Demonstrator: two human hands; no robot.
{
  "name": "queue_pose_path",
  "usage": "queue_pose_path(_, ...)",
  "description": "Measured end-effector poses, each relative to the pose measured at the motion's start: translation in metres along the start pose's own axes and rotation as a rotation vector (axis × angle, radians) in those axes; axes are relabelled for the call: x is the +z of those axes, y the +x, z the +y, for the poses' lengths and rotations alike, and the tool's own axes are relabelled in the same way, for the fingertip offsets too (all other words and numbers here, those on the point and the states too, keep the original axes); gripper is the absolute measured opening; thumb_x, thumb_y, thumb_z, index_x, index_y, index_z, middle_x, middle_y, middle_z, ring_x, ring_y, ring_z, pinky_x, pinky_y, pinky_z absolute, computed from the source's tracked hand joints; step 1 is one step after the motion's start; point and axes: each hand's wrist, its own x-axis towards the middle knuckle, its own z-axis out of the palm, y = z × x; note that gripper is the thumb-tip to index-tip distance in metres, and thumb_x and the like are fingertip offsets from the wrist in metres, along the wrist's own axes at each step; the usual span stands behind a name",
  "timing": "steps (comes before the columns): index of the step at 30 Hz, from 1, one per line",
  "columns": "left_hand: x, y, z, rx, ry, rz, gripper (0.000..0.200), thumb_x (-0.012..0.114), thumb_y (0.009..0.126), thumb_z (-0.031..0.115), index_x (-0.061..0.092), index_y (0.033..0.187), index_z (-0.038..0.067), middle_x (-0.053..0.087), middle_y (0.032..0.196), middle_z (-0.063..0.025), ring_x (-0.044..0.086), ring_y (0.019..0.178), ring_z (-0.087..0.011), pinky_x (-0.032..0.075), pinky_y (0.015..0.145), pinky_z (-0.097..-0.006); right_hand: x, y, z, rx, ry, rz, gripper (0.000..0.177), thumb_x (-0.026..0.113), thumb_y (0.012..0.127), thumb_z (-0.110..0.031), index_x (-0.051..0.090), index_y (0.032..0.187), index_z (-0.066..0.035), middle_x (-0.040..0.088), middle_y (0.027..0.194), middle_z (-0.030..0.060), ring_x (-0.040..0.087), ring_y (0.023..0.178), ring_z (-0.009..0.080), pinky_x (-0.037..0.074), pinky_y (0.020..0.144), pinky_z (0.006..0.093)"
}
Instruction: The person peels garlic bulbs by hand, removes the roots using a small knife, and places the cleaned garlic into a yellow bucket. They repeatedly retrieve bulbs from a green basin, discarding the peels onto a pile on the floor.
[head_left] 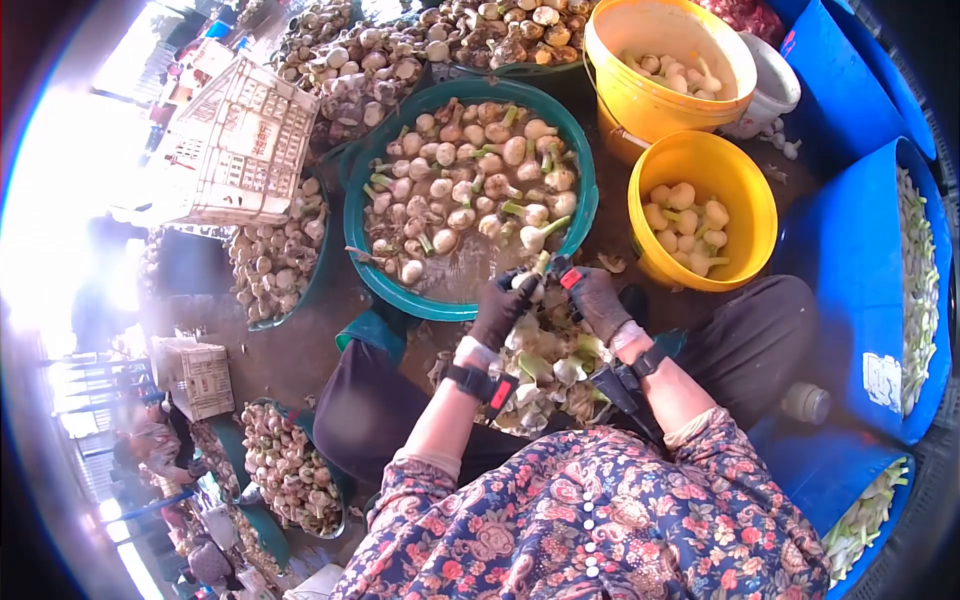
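Note:
My left hand (503, 308), in a dark glove, is closed around a garlic bulb (541, 266) with a short stem pointing up. Close beside it, my gloved right hand (598, 302) is closed on a small tool with a red part (570, 278); its blade or tip cannot be made out. Both hands are over the near rim of a green tub (366, 283) of murky water, where many garlic bulbs (461, 218) float. Beneath my hands, between my legs, lies a heap of peelings and stem scraps (545, 375).
To the right stands a yellow bucket (752, 262) holding peeled bulbs, with a larger yellow bucket (640, 118) behind it. Blue containers (835, 300) line the right side. White crates (250, 140) and more garlic tubs (290, 470) are at left. People sit at the far left.

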Motion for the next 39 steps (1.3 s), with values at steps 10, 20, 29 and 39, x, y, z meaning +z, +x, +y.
queue_pose_path(10, 0.027, -0.059, 0.034, 0.336, 0.304, 0.032, 0.05, 0.081, 0.069, 0.021, 0.059, 0.108, -0.001, 0.063, 0.1, -0.0061, 0.058, 0.089, -0.0118, 0.048, 0.079, -0.0273, 0.003, -0.032, -0.021, -0.219, -0.192, -0.016, 0.034, 0.058, 0.087, -0.033, 0.065, 0.08, -0.001, 0.06, 0.063, 0.0082, 0.057, 0.059, 0.0135, 0.044, 0.056, 0.0334)
queue_pose_path(20, 0.041, -0.08, 0.032, 0.227, -0.167, -0.021, 0.059, 0.078, 0.07, 0.014, 0.049, 0.119, 0.0, 0.059, 0.109, -0.0076, 0.057, 0.093, -0.0128, 0.047, 0.084, -0.0274, -0.006, -0.077, -0.057, 0.265, 0.656, -0.474, 0.04, 0.06, 0.087, -0.034, 0.055, 0.113, -0.004, 0.063, 0.079, 0.0056, 0.061, 0.066, 0.017, 0.05, 0.062, 0.0305)
queue_pose_path(29, 0.014, -0.086, 0.045, 0.661, 0.68, 0.024, 0.028, 0.072, 0.075, 0.011, 0.065, 0.101, 0.001, 0.068, 0.092, -0.0105, 0.066, 0.079, -0.0213, 0.051, 0.074, -0.0294, -0.009, -0.048, -0.016, 0.152, 0.027, -0.385, 0.042, 0.066, 0.078, -0.041, 0.058, 0.1, -0.006, 0.056, 0.065, 0.001, 0.054, 0.055, 0.0139, 0.043, 0.05, 0.0273)
queue_pose_path(39, -0.001, -0.08, 0.027, 0.013, -0.12, -0.046, 0.025, 0.058, 0.089, 0.011, 0.058, 0.111, -0.001, 0.062, 0.099, -0.0047, 0.059, 0.089, -0.0098, 0.051, 0.074, -0.0244, -0.004, -0.059, -0.036, -0.154, 0.33, -0.53, 0.048, 0.065, 0.083, -0.027, 0.049, 0.121, -0.003, 0.056, 0.104, 0.0027, 0.054, 0.088, 0.0107, 0.048, 0.073, 0.0267)
